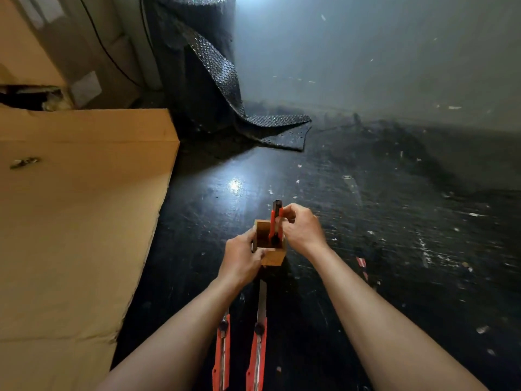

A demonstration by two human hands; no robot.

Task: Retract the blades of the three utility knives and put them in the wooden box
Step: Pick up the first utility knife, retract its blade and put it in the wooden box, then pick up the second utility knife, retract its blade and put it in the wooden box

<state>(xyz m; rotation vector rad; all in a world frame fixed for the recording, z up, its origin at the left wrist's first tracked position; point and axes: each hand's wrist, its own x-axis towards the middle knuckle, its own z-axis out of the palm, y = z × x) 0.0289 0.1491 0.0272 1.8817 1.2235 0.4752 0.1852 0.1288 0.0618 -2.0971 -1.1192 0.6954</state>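
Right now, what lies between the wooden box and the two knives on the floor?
Only bare dark floor separates the wooden box from the two knives, in the head view.

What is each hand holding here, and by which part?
Right hand pinches the red utility knife at its upper body, standing in the wooden box; left hand grips the box's left side.

No text, brand, number or sign can be read anywhere in the view. The pale rectangular paper labels (86, 87) stuck on the brown cardboard box (33, 52) at the upper left are too blurred and dim to show any lettering. The red plastic utility knives (258, 348) and the small square wooden box (272, 256) show no legible markings.
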